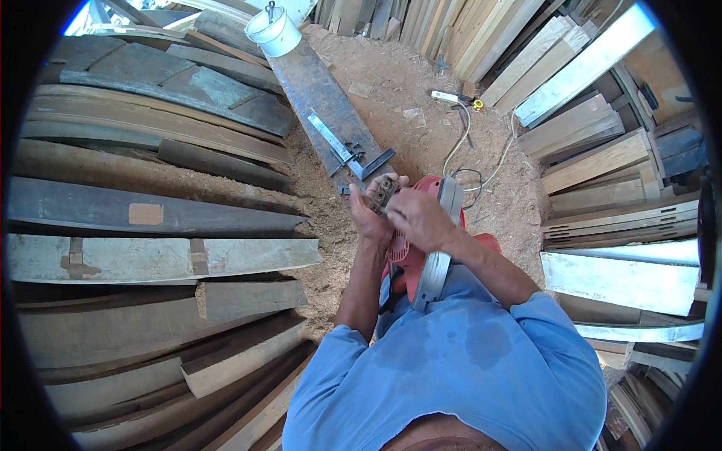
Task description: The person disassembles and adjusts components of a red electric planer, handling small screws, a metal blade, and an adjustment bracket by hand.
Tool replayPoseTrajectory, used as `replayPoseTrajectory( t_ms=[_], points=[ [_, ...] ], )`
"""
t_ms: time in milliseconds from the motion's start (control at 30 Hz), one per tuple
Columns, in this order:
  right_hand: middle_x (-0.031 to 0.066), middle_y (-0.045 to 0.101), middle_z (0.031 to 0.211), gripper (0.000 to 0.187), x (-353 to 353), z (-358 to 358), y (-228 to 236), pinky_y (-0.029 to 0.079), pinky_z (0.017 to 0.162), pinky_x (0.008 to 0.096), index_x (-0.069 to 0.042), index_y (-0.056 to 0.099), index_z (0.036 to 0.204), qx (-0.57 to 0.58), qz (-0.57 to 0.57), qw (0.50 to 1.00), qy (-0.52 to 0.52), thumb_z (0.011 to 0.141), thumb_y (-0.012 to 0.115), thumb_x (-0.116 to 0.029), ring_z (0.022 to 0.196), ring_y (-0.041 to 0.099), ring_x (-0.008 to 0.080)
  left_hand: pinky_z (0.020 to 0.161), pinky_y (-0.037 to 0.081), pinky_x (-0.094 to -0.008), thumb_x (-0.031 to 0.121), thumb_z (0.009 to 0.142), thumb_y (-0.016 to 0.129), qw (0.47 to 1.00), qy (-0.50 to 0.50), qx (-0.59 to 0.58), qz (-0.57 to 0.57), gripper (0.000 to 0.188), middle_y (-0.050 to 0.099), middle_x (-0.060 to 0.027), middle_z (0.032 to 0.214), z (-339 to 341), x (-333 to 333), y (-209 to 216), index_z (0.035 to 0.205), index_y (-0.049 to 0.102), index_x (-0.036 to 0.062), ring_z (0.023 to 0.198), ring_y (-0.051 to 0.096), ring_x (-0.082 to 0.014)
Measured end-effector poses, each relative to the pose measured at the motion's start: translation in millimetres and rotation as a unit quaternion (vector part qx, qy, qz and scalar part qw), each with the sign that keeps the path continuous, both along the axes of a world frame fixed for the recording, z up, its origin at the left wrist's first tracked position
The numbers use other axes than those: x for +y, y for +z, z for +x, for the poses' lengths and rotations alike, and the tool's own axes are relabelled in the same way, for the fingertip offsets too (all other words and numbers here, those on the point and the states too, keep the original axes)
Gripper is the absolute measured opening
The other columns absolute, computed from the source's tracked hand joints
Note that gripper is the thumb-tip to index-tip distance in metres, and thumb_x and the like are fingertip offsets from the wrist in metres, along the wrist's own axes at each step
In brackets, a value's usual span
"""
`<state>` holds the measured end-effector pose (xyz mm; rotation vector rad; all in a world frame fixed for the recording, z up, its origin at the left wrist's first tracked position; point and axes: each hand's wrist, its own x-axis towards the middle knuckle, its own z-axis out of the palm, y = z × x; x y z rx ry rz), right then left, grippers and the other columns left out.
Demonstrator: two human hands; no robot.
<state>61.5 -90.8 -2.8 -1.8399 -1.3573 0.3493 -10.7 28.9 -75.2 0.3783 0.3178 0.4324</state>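
Left hand [368, 218] cups dark part [385, 192]; right hand [418, 218] (curled) alongside.

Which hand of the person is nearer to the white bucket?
Left. In the picture, the left hand is below and right of the bucket; the right hand is farther right.

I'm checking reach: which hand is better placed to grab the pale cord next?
Right, I'd judge: the right hand is nearer the pale cord, while the left hand holds the dark part.
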Motion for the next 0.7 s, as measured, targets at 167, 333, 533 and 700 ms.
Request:
replayPoseTrajectory(
  t_ms=[167, 333, 533, 700],
  points=[
    [0.0169, 0.062, 0.088, 0.012, 6, 7, -5, 0.049, 0.078, 0.0470, -0.001, 0.065, 0.090, 0.008, 0.031, 0.998, -0.045, 0.088, 0.064, -0.013, 0.085, 0.063, 0.0370, 0.102, 0.047, -0.0444, 0.063, 0.101, 0.025, 1.000, -0.001, 0.000, -0.024, 0.079, 0.068, -0.0206, 0.112, 4, -1, 1, 0.115, 0.061, -0.0061, 0.107, 0.064, -0.0334],
    [0.0165, 0.062, 0.088, 0.011, 9, 9, -6, 0.049, 0.080, 0.0467, -0.001, 0.064, 0.091, 0.006, 0.044, 0.997, -0.064, 0.087, 0.063, -0.011, 0.087, 0.063, 0.0366, 0.102, 0.048, -0.0443, 0.065, 0.101, 0.025, 1.000, -0.003, 0.017, -0.006, 0.081, 0.068, -0.0209, 0.112, -1, -1, -3, 0.115, 0.060, -0.0063, 0.110, 0.064, -0.0340],
    [0.0158, 0.059, 0.086, 0.010, 6, 4, -10, 0.049, 0.079, 0.0454, -0.001, 0.064, 0.093, 0.012, 0.062, 0.998, -0.027, 0.087, 0.064, -0.010, 0.087, 0.061, 0.0355, 0.099, 0.049, -0.0433, 0.066, 0.101, 0.024, 0.999, -0.013, -0.015, -0.028, 0.082, 0.069, -0.0198, 0.112, 0, -4, 4, 0.116, 0.061, -0.0057, 0.107, 0.065, -0.0319],
    [0.0158, 0.057, 0.089, 0.009, 7, 3, -3, 0.049, 0.081, 0.0445, -0.002, 0.064, 0.095, -0.013, 0.060, 0.998, -0.001, 0.089, 0.064, -0.008, 0.089, 0.059, 0.0356, 0.101, 0.048, -0.0444, 0.063, 0.101, 0.023, 1.000, -0.023, 0.014, -0.012, 0.080, 0.067, -0.0198, 0.113, -5, 4, -18, 0.118, 0.060, -0.0059, 0.109, 0.063, -0.0342]
  ],
)
